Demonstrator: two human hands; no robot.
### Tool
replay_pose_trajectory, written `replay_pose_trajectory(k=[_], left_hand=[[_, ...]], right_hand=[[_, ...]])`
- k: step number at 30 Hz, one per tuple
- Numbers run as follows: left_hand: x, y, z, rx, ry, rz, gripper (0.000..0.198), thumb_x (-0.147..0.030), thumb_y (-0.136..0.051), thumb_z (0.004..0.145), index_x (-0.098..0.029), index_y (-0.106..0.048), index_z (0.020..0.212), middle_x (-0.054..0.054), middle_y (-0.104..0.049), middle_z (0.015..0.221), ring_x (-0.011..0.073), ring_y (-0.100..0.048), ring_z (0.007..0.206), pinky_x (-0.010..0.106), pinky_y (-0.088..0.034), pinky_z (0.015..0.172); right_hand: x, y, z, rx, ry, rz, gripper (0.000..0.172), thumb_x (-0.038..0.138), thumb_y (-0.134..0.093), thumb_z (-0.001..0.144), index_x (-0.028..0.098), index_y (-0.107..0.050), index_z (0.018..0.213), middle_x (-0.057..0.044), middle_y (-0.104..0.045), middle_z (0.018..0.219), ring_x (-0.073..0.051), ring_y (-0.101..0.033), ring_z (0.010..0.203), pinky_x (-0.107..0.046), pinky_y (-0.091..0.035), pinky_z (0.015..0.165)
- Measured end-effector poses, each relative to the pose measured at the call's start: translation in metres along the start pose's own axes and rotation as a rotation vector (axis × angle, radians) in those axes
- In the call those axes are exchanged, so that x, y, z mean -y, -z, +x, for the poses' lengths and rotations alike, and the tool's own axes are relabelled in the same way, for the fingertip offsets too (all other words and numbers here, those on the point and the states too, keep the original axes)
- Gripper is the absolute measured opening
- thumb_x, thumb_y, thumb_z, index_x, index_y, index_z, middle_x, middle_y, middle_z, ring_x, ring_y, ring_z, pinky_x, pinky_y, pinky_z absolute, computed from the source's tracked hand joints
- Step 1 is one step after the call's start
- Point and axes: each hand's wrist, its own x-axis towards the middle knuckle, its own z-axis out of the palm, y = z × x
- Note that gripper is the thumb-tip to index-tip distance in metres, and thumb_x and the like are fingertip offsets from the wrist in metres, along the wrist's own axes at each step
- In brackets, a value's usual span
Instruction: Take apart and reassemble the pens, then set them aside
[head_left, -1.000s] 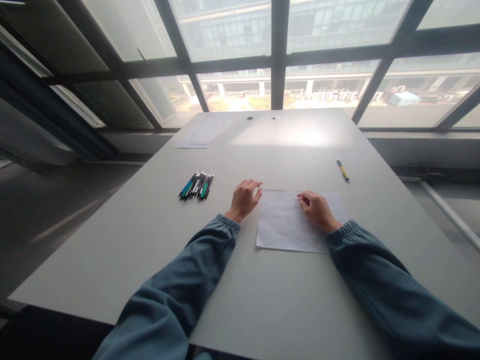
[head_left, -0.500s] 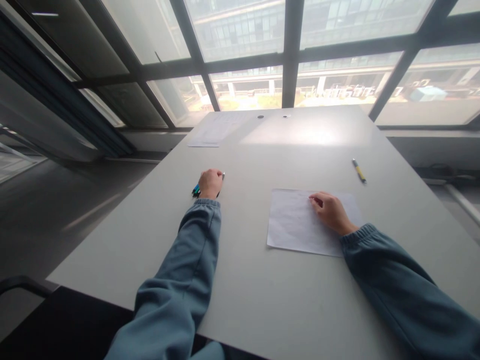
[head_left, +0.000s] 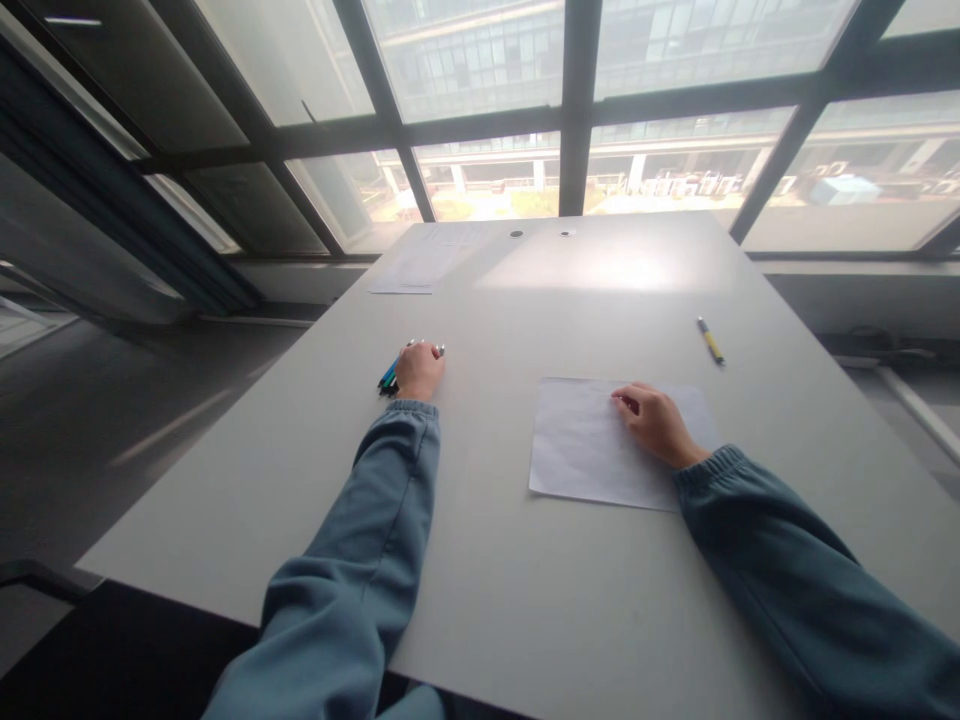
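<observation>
Curled over pens (head_left: 388, 378) left of the paper (head_left: 574, 450), the left hand (head_left: 421, 371) hides whether it grips any. Bent fingers rest the right hand (head_left: 652, 422) on the paper, perhaps steadying it; whether they pinch anything is unclear.

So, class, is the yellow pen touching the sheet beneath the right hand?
Apart. The head view shows a strip of bare tabletop between the yellow pen and the far edge of the sheet.
</observation>
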Motion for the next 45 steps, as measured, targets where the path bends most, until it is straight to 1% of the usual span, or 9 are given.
replay_pose_trajectory(k=[10, 16, 19, 24, 27, 30, 33, 38, 45], left_hand=[[-0.003, -0.003, 0.0, 0.01, -0.026, 0.012, 0.026, -0.023, -0.061, 0.084, -0.017, -0.076, 0.105, 0.016, -0.075, 0.106, 0.0299, -0.067, 0.105, 0.037, -0.051, 0.095], [-0.014, 0.011, -0.002, 0.039, -0.017, -0.106, 0.024, -0.021, -0.07, 0.075, -0.016, -0.08, 0.096, 0.017, -0.078, 0.101, 0.0328, -0.07, 0.104, 0.038, -0.052, 0.094], [-0.026, 0.023, -0.007, 0.077, 0.004, -0.277, 0.026, -0.02, -0.073, 0.07, -0.017, -0.08, 0.095, 0.013, -0.079, 0.098, 0.0303, -0.071, 0.1, 0.036, -0.053, 0.091], [-0.05, 0.038, -0.022, 0.232, -0.077, -0.723, 0.038, -0.024, -0.07, 0.071, -0.014, -0.077, 0.107, 0.009, -0.078, 0.094, 0.0212, -0.07, 0.085, 0.031, -0.055, 0.078], [-0.065, 0.046, -0.034, 0.383, -0.142, -0.951, 0.033, -0.027, -0.073, 0.068, -0.012, -0.076, 0.097, 0.009, -0.075, 0.083, 0.0178, -0.067, 0.07, 0.031, -0.055, 0.068], [-0.08, 0.051, -0.048, 0.468, -0.205, -1.141, 0.028, -0.03, -0.078, 0.067, -0.012, -0.072, 0.088, 0.007, -0.071, 0.079, 0.0165, -0.067, 0.069, 0.032, -0.057, 0.071], [-0.098, 0.046, -0.063, 0.429, -0.205, -1.285, 0.026, -0.029, -0.08, 0.067, -0.013, -0.068, 0.083, 0.005, -0.069, 0.074, 0.0169, -0.069, 0.068, 0.034, -0.058, 0.074], [-0.125, 0.018, -0.088, 0.373, -0.133, -1.496, 0.032, -0.031, -0.084, 0.066, -0.013, -0.065, 0.085, 0.003, -0.069, 0.07, 0.0191, -0.074, 0.072, 0.038, -0.06, 0.083], [-0.141, -0.005, -0.118, 0.402, -0.137, -1.589, 0.035, -0.037, -0.086, 0.069, -0.013, -0.068, 0.088, 0.004, -0.071, 0.07, 0.0183, -0.073, 0.073, 0.032, -0.058, 0.076]], right_hand=[[0.001, 0.0, -0.001, 0.001, 0.012, -0.035, 0.023, 0.028, -0.054, 0.093, 0.02, -0.075, 0.093, -0.005, -0.069, 0.084, -0.019, -0.061, 0.072, -0.029, -0.043, 0.071], [0.002, 0.0, -0.001, 0.004, 0.02, -0.035, 0.022, 0.027, -0.054, 0.093, 0.02, -0.075, 0.094, -0.005, -0.069, 0.084, -0.019, -0.061, 0.071, -0.029, -0.043, 0.07], [0.002, 0.0, 0.0, 0.005, 0.021, -0.034, 0.023, 0.027, -0.054, 0.093, 0.02, -0.075, 0.094, -0.006, -0.069, 0.083, -0.019, -0.061, 0.071, -0.029, -0.043, 0.07], [0.004, 0.002, 0.0, -0.008, 0.042, -0.024, 0.023, 0.026, -0.053, 0.094, 0.02, -0.075, 0.093, -0.005, -0.069, 0.084, -0.018, -0.061, 0.071, -0.029, -0.044, 0.071], [0.008, 0.005, 0.0, -0.042, 0.072, 0.006, 0.023, 0.025, -0.052, 0.095, 0.019, -0.075, 0.095, -0.005, -0.069, 0.083, -0.018, -0.061, 0.072, -0.029, -0.045, 0.072], [0.012, 0.006, 0.001, -0.092, 0.104, 0.067, 0.025, 0.025, -0.05, 0.096, 0.018, -0.074, 0.099, -0.006, -0.068, 0.083, -0.017, -0.06, 0.071, -0.029, -0.047, 0.072], [0.014, 0.006, 0.001, -0.126, 0.145, 0.145, 0.025, 0.027, -0.051, 0.098, 0.019, -0.073, 0.104, -0.005, -0.067, 0.082, -0.017, -0.06, 0.071, -0.03, -0.049, 0.072], [0.015, 0.006, 0.001, -0.155, 0.184, 0.279, 0.02, 0.034, -0.06, 0.096, 0.02, -0.072, 0.106, -0.005, -0.068, 0.085, -0.017, -0.063, 0.073, -0.031, -0.053, 0.071], [0.024, 0.009, 0.0, -0.226, 0.13, 0.42, 0.019, 0.035, -0.066, 0.092, 0.021, -0.073, 0.103, -0.006, -0.073, 0.089, -0.018, -0.066, 0.077, -0.035, -0.056, 0.074]])
